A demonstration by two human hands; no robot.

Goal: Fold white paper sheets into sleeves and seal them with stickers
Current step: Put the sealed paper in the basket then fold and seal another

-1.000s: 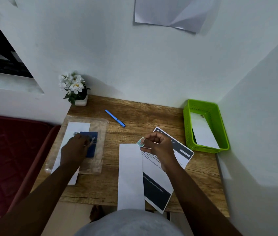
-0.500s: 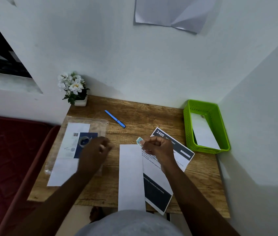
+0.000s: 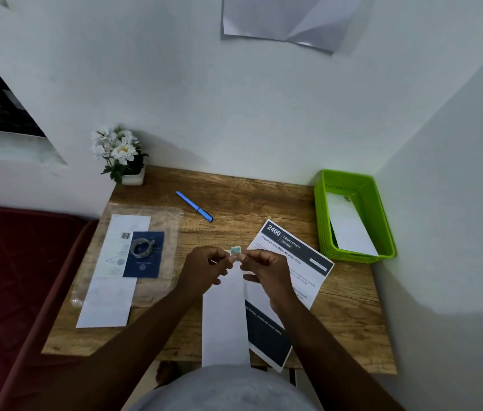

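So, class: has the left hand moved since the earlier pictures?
Yes. The left hand has moved right, away from the sticker packet, to meet the right hand above the folded sleeve.

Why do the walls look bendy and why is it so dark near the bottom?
In the head view, the wide lens curves the wall edges and stretches the corners; light falls from above, so the wooden desk is bright at the back while the arms and lap are dim; the sticker pinched between the left hand and the right hand is too small and soft to read.
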